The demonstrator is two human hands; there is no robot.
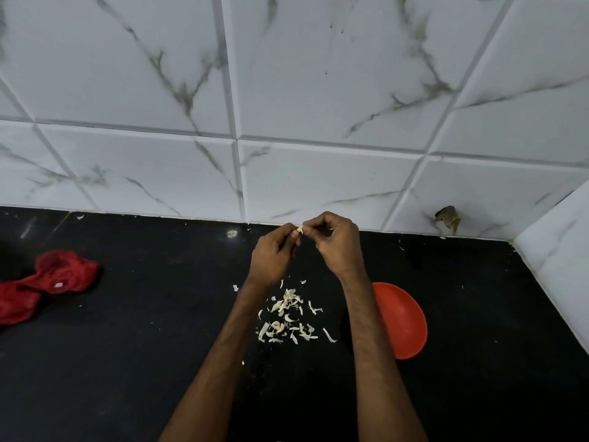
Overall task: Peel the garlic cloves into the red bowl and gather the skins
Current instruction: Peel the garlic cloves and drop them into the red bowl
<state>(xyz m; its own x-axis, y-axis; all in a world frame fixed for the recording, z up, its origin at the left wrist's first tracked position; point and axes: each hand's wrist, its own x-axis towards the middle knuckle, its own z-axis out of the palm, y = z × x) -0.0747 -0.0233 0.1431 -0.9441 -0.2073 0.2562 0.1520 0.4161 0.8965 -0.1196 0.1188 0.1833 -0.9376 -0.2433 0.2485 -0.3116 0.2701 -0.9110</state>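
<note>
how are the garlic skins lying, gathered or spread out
Spread out: the garlic skins lie scattered in loose bits across the black counter, not in one heap.

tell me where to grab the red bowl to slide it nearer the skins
Take the red bowl by its right rim, coming in from the right, thumb inside and fingers outside. It seems to sit open side up, and its left part is hidden behind the right forearm, so the right rim is free. The left hand and right hand both pinch a garlic clove.
</note>
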